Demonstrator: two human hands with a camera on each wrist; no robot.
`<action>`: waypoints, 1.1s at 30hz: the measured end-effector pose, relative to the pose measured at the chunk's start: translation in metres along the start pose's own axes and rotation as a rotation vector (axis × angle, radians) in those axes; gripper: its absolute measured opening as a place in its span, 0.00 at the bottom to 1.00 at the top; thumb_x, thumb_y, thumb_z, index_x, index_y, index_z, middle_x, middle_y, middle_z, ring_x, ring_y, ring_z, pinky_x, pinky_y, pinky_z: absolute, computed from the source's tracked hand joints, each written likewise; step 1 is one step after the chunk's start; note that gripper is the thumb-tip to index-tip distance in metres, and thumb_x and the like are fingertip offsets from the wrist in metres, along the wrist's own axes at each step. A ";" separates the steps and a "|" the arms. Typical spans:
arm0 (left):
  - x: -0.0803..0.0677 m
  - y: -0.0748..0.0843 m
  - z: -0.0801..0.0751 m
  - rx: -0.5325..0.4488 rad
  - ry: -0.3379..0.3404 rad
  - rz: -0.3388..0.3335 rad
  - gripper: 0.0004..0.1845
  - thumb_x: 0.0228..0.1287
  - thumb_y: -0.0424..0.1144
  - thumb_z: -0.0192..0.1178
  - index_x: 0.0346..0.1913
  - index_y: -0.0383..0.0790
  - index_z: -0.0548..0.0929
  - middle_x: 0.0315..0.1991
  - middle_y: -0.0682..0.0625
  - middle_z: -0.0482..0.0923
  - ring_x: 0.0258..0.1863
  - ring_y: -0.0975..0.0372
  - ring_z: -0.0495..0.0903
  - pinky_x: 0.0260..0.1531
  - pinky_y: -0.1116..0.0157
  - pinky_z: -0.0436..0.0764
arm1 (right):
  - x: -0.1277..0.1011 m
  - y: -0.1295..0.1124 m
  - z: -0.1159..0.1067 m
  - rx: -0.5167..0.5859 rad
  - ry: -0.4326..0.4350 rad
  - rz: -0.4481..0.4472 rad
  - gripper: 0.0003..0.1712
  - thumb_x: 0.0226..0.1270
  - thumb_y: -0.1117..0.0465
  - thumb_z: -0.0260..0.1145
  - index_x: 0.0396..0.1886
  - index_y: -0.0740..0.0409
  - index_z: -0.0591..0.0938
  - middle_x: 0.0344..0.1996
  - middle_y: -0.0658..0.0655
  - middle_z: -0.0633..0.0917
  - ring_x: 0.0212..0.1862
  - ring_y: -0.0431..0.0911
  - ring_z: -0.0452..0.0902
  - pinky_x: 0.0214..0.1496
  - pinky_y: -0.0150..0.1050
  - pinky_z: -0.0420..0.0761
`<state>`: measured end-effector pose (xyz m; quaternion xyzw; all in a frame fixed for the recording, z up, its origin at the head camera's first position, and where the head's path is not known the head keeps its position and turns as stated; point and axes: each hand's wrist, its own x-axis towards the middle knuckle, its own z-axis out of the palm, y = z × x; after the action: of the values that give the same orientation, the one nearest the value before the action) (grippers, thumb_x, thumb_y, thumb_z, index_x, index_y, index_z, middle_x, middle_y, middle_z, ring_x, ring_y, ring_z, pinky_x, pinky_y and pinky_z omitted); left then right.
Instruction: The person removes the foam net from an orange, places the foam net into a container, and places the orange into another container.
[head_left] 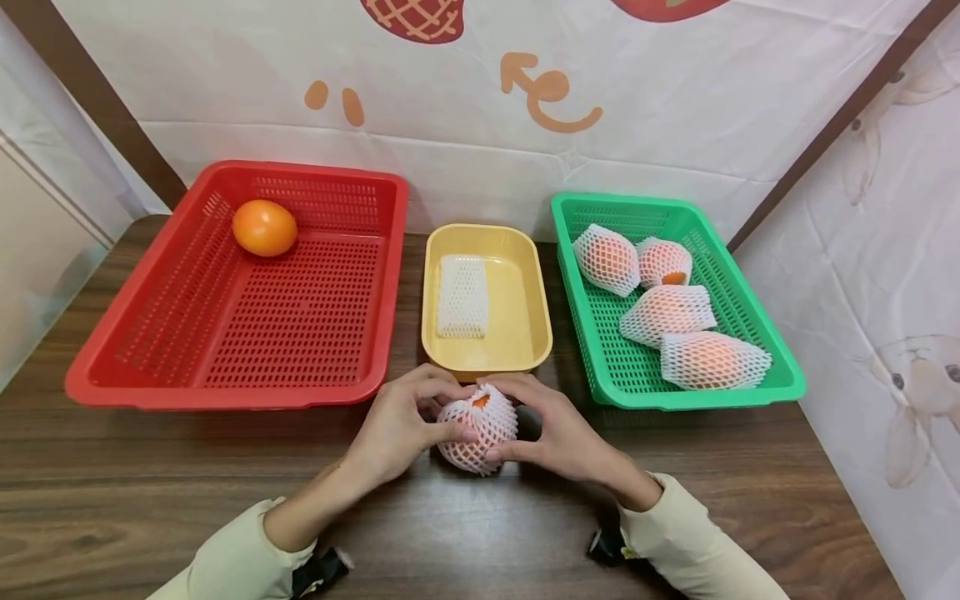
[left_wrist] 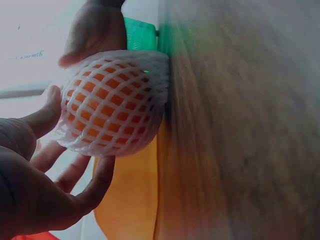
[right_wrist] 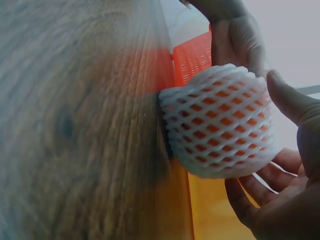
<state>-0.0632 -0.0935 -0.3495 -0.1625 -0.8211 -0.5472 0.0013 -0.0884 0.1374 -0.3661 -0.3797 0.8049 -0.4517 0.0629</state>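
Holding one net-sleeved orange fruit

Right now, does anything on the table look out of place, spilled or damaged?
Nothing looks spilled or damaged. In the green basket, the back-right orange shows a bare patch beyond its net, odd because the other three oranges there look covered.

The head view looks forward and down from above; 2 close, sideways-turned wrist views face far, sharing the net-wrapped orange and yellow tray.
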 end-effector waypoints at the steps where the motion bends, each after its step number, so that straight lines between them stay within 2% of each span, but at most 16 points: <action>1: 0.000 0.000 0.001 0.007 0.005 0.016 0.19 0.40 0.41 0.78 0.40 0.44 0.88 0.36 0.59 0.78 0.34 0.65 0.78 0.33 0.62 0.80 | 0.000 -0.001 0.000 -0.001 0.008 0.002 0.40 0.50 0.52 0.77 0.64 0.50 0.73 0.61 0.47 0.73 0.63 0.43 0.66 0.61 0.42 0.69; 8: 0.000 -0.001 0.004 0.029 0.042 0.105 0.13 0.39 0.39 0.78 0.31 0.46 0.88 0.33 0.59 0.76 0.29 0.66 0.76 0.27 0.63 0.78 | -0.001 -0.005 0.001 -0.012 0.099 -0.010 0.35 0.50 0.55 0.78 0.59 0.55 0.78 0.57 0.49 0.77 0.60 0.45 0.71 0.59 0.42 0.72; 13: -0.001 -0.002 0.007 0.022 0.072 0.159 0.10 0.40 0.37 0.78 0.27 0.47 0.87 0.32 0.60 0.77 0.32 0.65 0.77 0.30 0.65 0.77 | 0.000 -0.009 0.002 -0.010 0.166 -0.011 0.24 0.52 0.57 0.76 0.51 0.53 0.83 0.49 0.47 0.82 0.54 0.43 0.76 0.56 0.40 0.74; 16: -0.002 -0.002 0.008 0.050 0.105 0.189 0.10 0.40 0.36 0.78 0.27 0.46 0.87 0.30 0.61 0.79 0.32 0.66 0.78 0.29 0.67 0.77 | -0.001 -0.012 0.002 0.016 0.220 0.039 0.18 0.53 0.59 0.76 0.45 0.53 0.86 0.44 0.46 0.85 0.49 0.42 0.79 0.51 0.41 0.77; 19: -0.002 -0.002 0.009 0.076 0.134 0.199 0.09 0.40 0.37 0.78 0.26 0.47 0.87 0.28 0.62 0.79 0.29 0.67 0.77 0.23 0.69 0.76 | 0.001 -0.027 -0.001 0.034 0.267 0.090 0.13 0.51 0.64 0.76 0.40 0.58 0.88 0.39 0.49 0.87 0.44 0.42 0.81 0.46 0.44 0.79; 21: -0.003 -0.001 0.009 0.084 0.129 0.187 0.10 0.41 0.39 0.77 0.29 0.47 0.87 0.29 0.62 0.79 0.29 0.67 0.77 0.23 0.68 0.77 | 0.002 -0.036 -0.002 0.039 0.294 0.100 0.12 0.49 0.68 0.76 0.36 0.61 0.88 0.36 0.52 0.87 0.42 0.43 0.81 0.44 0.44 0.80; 23: -0.003 0.001 0.008 0.105 0.103 0.168 0.14 0.41 0.42 0.77 0.34 0.46 0.87 0.33 0.61 0.79 0.32 0.66 0.75 0.26 0.66 0.77 | 0.004 -0.044 -0.004 0.031 0.315 0.077 0.11 0.48 0.71 0.76 0.34 0.65 0.88 0.34 0.55 0.87 0.40 0.44 0.82 0.43 0.41 0.80; 26: -0.003 0.002 0.009 0.152 0.039 0.139 0.23 0.41 0.45 0.77 0.44 0.44 0.87 0.41 0.59 0.77 0.40 0.64 0.74 0.35 0.62 0.77 | 0.005 -0.044 -0.002 0.031 0.355 0.026 0.10 0.46 0.74 0.76 0.31 0.65 0.87 0.31 0.55 0.87 0.37 0.44 0.82 0.41 0.37 0.80; 28: -0.004 0.002 0.009 0.183 0.015 0.137 0.26 0.40 0.46 0.78 0.47 0.43 0.86 0.44 0.58 0.76 0.44 0.64 0.73 0.39 0.62 0.75 | 0.005 -0.044 0.000 0.035 0.376 -0.008 0.10 0.45 0.75 0.76 0.30 0.65 0.87 0.30 0.55 0.86 0.36 0.44 0.82 0.39 0.37 0.80; 33: -0.005 0.003 0.011 0.153 0.040 0.180 0.17 0.41 0.41 0.77 0.38 0.43 0.89 0.40 0.58 0.78 0.44 0.64 0.75 0.40 0.65 0.75 | 0.005 -0.043 0.005 0.037 0.414 -0.075 0.10 0.44 0.77 0.75 0.27 0.65 0.86 0.27 0.55 0.85 0.33 0.44 0.81 0.37 0.35 0.80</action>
<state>-0.0556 -0.0845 -0.3524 -0.2240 -0.8424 -0.4836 0.0791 -0.0657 0.1178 -0.3341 -0.3073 0.7774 -0.5369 -0.1136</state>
